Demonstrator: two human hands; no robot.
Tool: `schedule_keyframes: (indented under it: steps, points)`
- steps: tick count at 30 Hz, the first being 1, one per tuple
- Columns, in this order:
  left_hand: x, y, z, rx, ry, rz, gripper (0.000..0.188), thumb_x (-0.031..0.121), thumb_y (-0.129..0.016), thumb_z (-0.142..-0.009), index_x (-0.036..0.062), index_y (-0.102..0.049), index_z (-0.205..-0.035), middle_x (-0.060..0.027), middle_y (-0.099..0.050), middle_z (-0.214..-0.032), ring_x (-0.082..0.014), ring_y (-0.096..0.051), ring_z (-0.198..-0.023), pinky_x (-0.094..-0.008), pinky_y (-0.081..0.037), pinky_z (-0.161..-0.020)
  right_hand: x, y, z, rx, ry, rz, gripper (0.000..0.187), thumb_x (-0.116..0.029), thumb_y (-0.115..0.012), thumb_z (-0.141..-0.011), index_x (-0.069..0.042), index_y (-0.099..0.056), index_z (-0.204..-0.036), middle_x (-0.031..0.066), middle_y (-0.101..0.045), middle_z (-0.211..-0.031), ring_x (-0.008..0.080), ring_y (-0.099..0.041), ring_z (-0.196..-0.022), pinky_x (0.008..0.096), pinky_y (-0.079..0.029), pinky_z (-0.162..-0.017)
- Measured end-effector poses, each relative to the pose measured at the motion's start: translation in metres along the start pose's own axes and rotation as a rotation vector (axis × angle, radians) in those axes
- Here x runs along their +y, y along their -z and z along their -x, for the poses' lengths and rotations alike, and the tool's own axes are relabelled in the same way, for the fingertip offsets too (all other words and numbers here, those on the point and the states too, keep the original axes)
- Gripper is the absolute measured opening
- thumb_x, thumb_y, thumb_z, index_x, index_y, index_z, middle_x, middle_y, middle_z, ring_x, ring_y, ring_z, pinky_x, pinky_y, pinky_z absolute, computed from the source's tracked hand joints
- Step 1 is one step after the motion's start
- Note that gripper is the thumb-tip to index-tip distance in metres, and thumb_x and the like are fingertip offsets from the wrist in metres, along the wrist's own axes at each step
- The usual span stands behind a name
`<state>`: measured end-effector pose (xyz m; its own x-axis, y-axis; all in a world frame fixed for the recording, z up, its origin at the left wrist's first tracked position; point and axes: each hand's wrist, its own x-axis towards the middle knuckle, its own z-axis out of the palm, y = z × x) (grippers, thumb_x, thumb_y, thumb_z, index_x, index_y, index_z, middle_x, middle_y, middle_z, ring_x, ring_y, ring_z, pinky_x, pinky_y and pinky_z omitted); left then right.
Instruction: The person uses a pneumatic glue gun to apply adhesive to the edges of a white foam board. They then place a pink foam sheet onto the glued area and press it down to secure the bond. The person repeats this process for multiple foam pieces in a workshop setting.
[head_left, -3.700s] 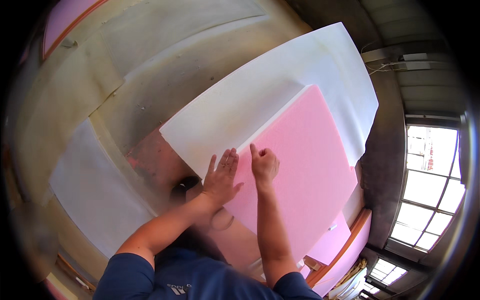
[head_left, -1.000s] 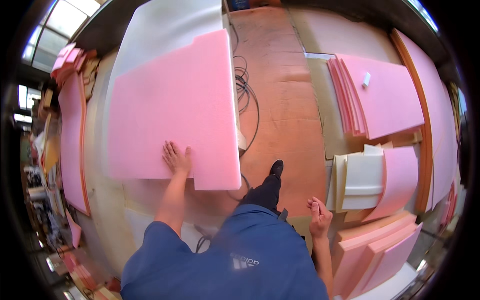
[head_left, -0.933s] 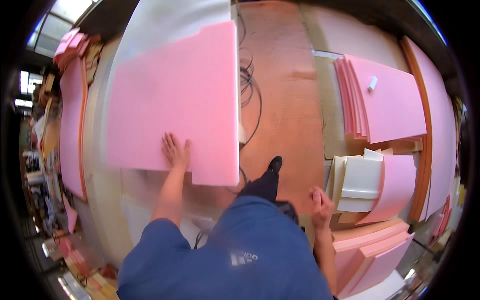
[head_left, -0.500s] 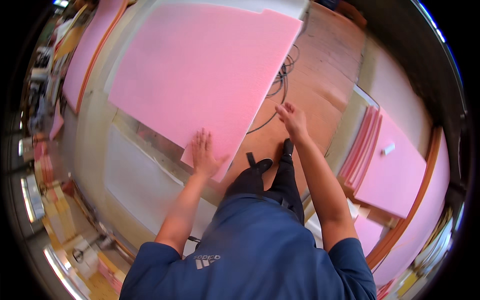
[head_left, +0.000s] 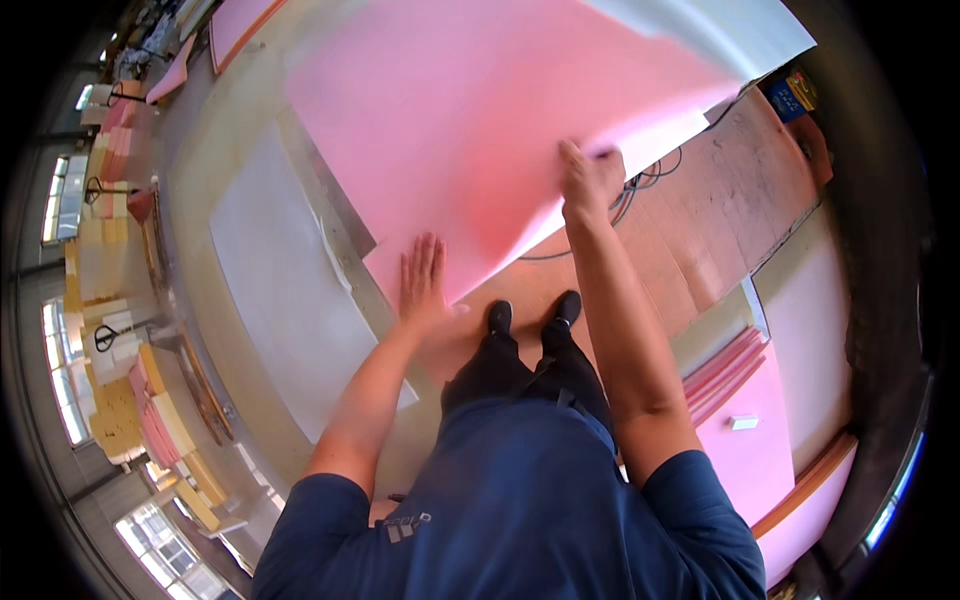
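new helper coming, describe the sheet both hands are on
Beyond the blue shirt lies a big pink sheet. Unlike the pink stack at lower right, it has the left hand on its near corner and the right hand gripping its edge.

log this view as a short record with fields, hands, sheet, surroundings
left hand: open, fingers spread on the near corner of the pink sheet
right hand: closed on the sheet's right edge
pink sheet: bent near the right hand, blurred there
white sheet: showing past the pink sheet at upper right
floor: reddish-brown, with a dark cable and black shoes
lower right: small white block on stacked pink sheets
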<state>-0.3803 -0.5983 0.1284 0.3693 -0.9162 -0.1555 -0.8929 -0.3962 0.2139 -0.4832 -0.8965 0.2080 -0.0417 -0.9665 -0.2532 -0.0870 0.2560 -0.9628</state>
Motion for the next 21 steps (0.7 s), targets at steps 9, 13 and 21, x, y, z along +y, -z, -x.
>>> schedule_keyframes:
  steps: [9, 13, 21]
  points:
    - [0.001, -0.003, -0.001, -0.001, 0.050, 0.060, 0.137, 0.058, -0.084, -0.062, 0.0048, -0.003, -0.159, -0.0173, -0.003, -0.166, -0.0351, 0.000, -0.154, -0.0571, -0.003, -0.122, -0.076, -0.014, 0.082, -0.469, 0.735, 0.064, 0.020, -0.002, -0.072, -0.073, -0.004, -0.053, -0.077, 0.0116, -0.061, -0.069, 0.0258, -0.061, -0.061, 0.0350, -0.051, -0.060]
    - [-0.003, -0.009, -0.002, 0.038, 0.056, 0.032, 0.129, 0.066, -0.073, -0.072, 0.0044, -0.002, -0.159, -0.0168, -0.002, -0.167, -0.0349, 0.001, -0.154, -0.0574, -0.001, -0.122, -0.082, 0.005, 0.046, -0.371, 0.656, 0.275, 0.028, -0.011, -0.079, -0.077, -0.004, -0.052, -0.077, 0.0090, -0.063, -0.071, 0.0204, -0.061, -0.063, 0.0327, -0.052, -0.061]
    - [-0.002, -0.030, -0.007, 0.150, 0.042, -0.069, 0.123, 0.075, -0.061, -0.077, 0.0046, -0.002, -0.159, -0.0161, -0.003, -0.167, -0.0343, 0.000, -0.154, -0.0581, 0.002, -0.121, -0.035, 0.034, -0.024, -0.285, 0.407, 0.346, 0.025, -0.012, -0.078, -0.081, -0.003, -0.055, -0.082, 0.0103, -0.063, -0.079, 0.0200, -0.060, -0.072, 0.0367, -0.052, -0.067]
